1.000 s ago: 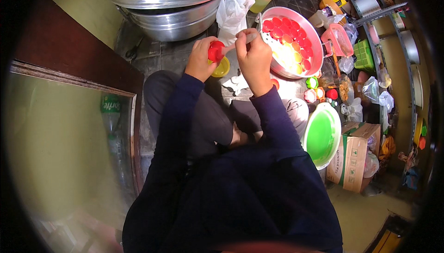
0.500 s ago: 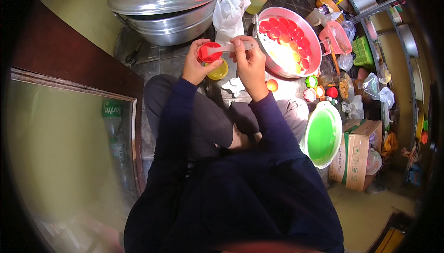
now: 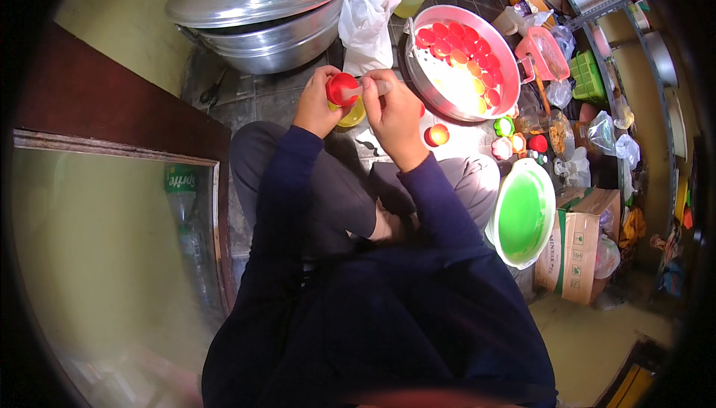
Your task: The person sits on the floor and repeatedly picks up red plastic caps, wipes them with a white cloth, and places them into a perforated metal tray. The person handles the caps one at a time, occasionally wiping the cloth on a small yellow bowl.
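taking the round pan (image 3: 512,83) as the landmark, the left hand (image 3: 316,107) is holding a small red cup (image 3: 342,87) to the left of it, well clear of its rim. the left fingers are curling round the cup's side, with the mouth facing roughly up and toward the right hand (image 3: 394,118). that hand, between the cup and the pan, is pinching a pale tool (image 3: 380,87) by its handle, thumb pressing against fingers; the tool's far end is reaching the cup, though i cannot tell whether it is a brush or a spatula.

a yellow bowl (image 3: 354,115) is sitting left of the pan, below the cup and partly hidden by the hands. many red cups (image 3: 489,62) are lying inside the pan, and a loose cup (image 3: 438,135) is resting on the floor just off the pan's near side. a white basin (image 3: 550,218) with a green inside is standing farther toward the person from the pan.

the held cup is looking light and thin-walled, probably plastic: smooth, perhaps slippery if wet, and likely giving under a hard squeeze. gentle fingers round the outer wall, below the rim, would be suiting it best.
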Demonstrator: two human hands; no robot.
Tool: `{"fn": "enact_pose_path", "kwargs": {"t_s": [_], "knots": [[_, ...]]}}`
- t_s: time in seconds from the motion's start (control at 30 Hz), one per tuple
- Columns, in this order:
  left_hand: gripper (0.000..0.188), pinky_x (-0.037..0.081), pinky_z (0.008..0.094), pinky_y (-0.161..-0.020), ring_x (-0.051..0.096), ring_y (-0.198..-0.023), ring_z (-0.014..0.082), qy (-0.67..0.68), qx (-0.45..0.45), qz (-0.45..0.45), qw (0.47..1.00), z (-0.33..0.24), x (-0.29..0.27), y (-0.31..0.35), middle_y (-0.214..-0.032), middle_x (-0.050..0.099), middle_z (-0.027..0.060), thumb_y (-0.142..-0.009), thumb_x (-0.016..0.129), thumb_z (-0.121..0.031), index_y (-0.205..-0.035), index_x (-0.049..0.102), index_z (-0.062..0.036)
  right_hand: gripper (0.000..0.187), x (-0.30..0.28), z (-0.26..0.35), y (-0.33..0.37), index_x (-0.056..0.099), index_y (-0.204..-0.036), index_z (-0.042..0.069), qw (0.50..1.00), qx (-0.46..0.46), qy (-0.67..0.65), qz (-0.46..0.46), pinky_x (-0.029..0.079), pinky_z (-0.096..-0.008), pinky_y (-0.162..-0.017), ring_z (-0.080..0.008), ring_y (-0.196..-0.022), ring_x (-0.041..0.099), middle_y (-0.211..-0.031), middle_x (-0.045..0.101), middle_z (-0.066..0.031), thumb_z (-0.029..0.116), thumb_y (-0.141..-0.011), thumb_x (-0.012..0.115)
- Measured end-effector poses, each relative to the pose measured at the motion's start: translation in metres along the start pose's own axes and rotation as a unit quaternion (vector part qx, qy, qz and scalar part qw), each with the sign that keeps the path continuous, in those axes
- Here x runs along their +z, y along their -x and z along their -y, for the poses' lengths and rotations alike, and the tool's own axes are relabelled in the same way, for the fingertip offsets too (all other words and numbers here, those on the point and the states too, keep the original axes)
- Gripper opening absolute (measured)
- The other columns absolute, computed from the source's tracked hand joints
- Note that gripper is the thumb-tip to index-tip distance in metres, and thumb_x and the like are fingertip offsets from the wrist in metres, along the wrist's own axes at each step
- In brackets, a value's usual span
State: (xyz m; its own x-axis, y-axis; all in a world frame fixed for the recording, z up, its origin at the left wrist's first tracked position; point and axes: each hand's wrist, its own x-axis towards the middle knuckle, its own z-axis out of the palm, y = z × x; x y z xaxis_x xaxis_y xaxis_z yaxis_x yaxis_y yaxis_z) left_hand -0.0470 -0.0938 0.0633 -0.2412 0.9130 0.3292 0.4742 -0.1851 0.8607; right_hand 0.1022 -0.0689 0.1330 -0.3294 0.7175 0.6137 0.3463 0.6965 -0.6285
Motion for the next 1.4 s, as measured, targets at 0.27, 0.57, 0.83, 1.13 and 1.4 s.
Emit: {"fn": "enact_pose_path", "kwargs": {"t_s": [0.27,0.57,0.83,1.13,1.4], "knots": [[0.061,0.048,0.0326,-0.091,0.061,-0.105,0.0236,0.008,0.072,-0.016,0.997,0.001,0.001,-0.002,-0.114,0.06,0.0132,-0.066,0.079,-0.003,-0.115,0.044,-0.0038,0.022,0.008,-0.04,0.017,0.057,-0.098,0.001,0.874,0.346,-0.328,-0.096,0.04,-0.022,-0.052,-0.0081,-0.055,0.049,-0.066,0.056,-0.0028,0.02,-0.097,0.048],[0.06,0.043,0.039,-0.092,0.052,-0.106,0.0319,-0.145,0.09,-0.006,0.985,-0.001,-0.001,-0.006,-0.111,0.058,0.0126,-0.061,0.08,-0.009,-0.114,0.051,-0.0055,0.012,-0.012,-0.04,0.032,0.059,-0.094,0.0,0.983,0.12,-0.079,-0.118,0.044,-0.0227,-0.056,-0.0092,-0.062,0.056,-0.077,0.061,-0.0065,0.011,-0.094,0.054],[0.057,0.043,0.0383,-0.086,0.053,-0.098,0.0325,-0.057,0.111,0.046,0.991,0.0,0.038,-0.046,-0.105,0.054,0.0134,-0.064,0.08,-0.021,-0.112,0.055,-0.0053,0.011,0.031,-0.083,0.082,0.058,-0.095,0.0,0.983,0.167,-0.079,0.0,0.049,-0.0397,-0.067,-0.0344,-0.073,0.062,-0.085,0.063,-0.0168,0.01,-0.09,0.055],[0.071,0.045,0.0405,-0.091,0.053,-0.106,0.0377,-0.222,0.026,0.359,0.906,0.077,0.162,-0.094,-0.111,0.051,0.0195,-0.059,0.082,-0.014,-0.12,0.046,-0.0058,0.013,0.041,-0.108,0.102,0.055,-0.093,-0.002,0.981,0.164,-0.102,0.028,0.047,-0.0435,-0.072,-0.0379,-0.082,0.058,-0.085,0.059,-0.0188,0.009,-0.086,0.057],[0.04,0.049,0.0438,-0.077,0.06,-0.087,0.0371,-0.34,0.122,0.407,0.839,0.018,0.164,-0.127,-0.092,0.06,0.0191,-0.072,0.072,-0.024,-0.104,0.056,-0.0046,0.015,0.047,-0.111,0.104,0.056,-0.097,0.0,0.979,0.176,-0.106,0.011,0.048,-0.0407,-0.073,-0.0361,-0.082,0.059,-0.087,0.061,-0.0175,0.006,-0.084,0.058]]}}
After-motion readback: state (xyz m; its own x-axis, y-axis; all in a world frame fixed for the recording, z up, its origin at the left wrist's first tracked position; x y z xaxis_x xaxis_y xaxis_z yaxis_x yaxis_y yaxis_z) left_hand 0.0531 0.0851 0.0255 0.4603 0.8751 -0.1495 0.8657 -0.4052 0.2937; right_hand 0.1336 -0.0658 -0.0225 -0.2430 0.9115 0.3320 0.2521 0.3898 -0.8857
